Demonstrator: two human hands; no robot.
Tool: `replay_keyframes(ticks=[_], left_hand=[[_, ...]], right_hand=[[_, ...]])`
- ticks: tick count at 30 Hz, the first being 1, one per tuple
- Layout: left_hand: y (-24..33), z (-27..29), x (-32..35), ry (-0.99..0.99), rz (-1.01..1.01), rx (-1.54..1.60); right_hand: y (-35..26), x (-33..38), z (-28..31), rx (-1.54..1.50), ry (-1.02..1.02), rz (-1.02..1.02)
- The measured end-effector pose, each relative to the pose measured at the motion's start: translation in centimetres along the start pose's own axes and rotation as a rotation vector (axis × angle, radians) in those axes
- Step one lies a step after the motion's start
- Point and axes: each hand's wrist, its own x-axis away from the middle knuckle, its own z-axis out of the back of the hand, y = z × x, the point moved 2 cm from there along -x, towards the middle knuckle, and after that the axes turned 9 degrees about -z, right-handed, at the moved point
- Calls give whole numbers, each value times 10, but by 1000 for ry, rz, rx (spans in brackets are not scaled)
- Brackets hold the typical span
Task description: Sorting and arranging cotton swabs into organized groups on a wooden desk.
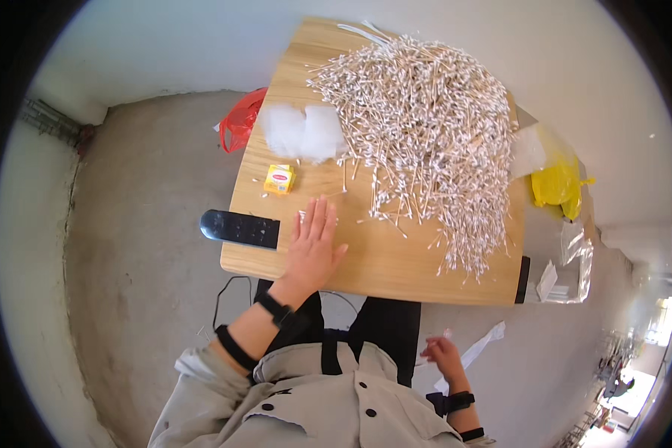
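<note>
My left hand [311, 254] lies flat near the front left of the wooden table [336, 267], fingers stretched out. A few cotton swab tips show beside its fingers. Beyond it sits a small yellow box [279, 179] with a white and red label. Farther back are clear plastic bags [302, 133]. A large heap of cotton swabs [425, 127] spreads over the middle and right of the table. My right hand [444, 355] hangs below the table's front edge, beside my right leg. Its fingers are loosely bent and apart, with nothing visible in them.
A black flat bar with a rounded end [239, 228] juts past the table's left edge. A red plastic bag [241, 121] hangs behind it. On the right are a yellow bag [556, 183] and clear plastic wrap [575, 261]. A white strip [483, 345] lies on the floor.
</note>
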Motion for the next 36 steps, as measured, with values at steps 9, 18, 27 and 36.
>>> replay_keyframes(ticks=[9,18,27,36], left_hand=[[-23,-42,-12,-62,1,-89],[-21,-42,-5,-41,-44,-58],[-30,-18,6,155,-51,287],[-20,30,42,450,489,1711]], right_hand=[[-293,-63,-89,57,-54,733],[-442,-154,-179,492,820,1202],[-436,-138,-160,119,590,1243],[-289,12,-218,352,369,1269]])
